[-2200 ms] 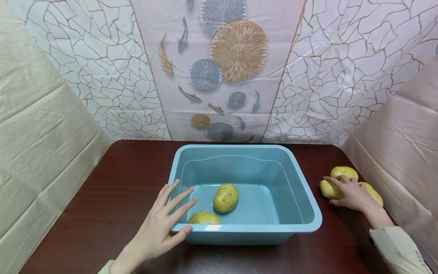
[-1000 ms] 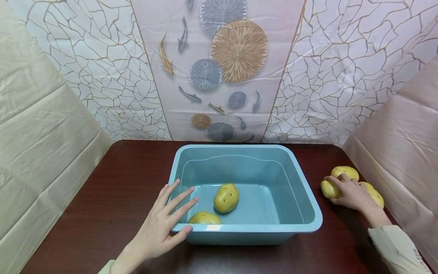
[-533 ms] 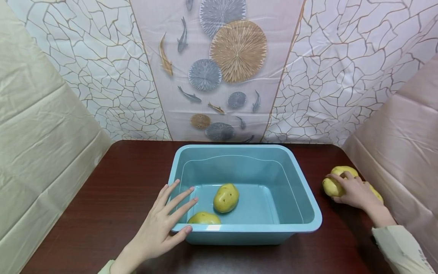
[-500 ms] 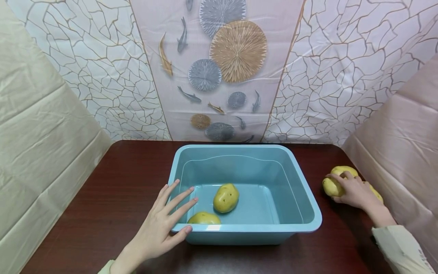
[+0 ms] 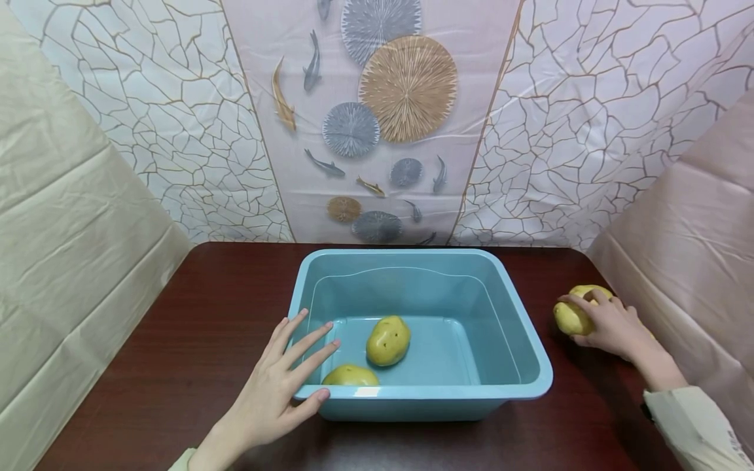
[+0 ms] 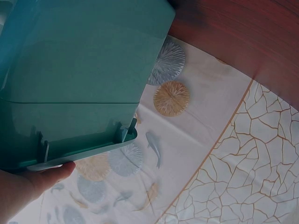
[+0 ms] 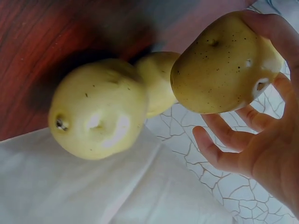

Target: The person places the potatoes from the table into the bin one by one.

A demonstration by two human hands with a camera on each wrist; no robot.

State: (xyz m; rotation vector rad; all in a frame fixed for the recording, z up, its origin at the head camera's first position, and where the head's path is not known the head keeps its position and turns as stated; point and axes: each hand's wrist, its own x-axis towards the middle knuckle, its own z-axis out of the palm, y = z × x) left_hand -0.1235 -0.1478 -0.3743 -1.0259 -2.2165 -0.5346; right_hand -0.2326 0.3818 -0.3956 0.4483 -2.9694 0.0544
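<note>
My right hand (image 5: pixel 615 327) grips a yellow potato (image 5: pixel 571 319) at the right end of the table, thumb and fingertips around it. The right wrist view shows this speckled potato (image 7: pixel 224 65) raised in the fingers, apart from the big pale potato (image 7: pixel 100 109) and overlapping a smaller-looking potato (image 7: pixel 159 79) behind. Over the near left corner of a blue plastic tub (image 5: pixel 424 392) my left hand (image 5: pixel 265 392) lies with its fingers straight and spread, thumb at the rim. Inside the tub are a potato (image 5: pixel 389 340) in the middle and another potato (image 5: pixel 350 375), partly hidden by the front wall.
The tub stands on a dark red-brown table (image 5: pixel 206 340). A patterned cloth (image 5: pixel 406 196) hangs behind it, with a beige cloth (image 5: pixel 88 261) at left and a pinkish cloth (image 5: pixel 695 242) close beside the potatoes at right.
My right hand has closed around the near left potato and lifted it slightly, its wrist shifting right. Its neighbouring potatoes are now more covered by the hand. The left hand and tub stay put.
</note>
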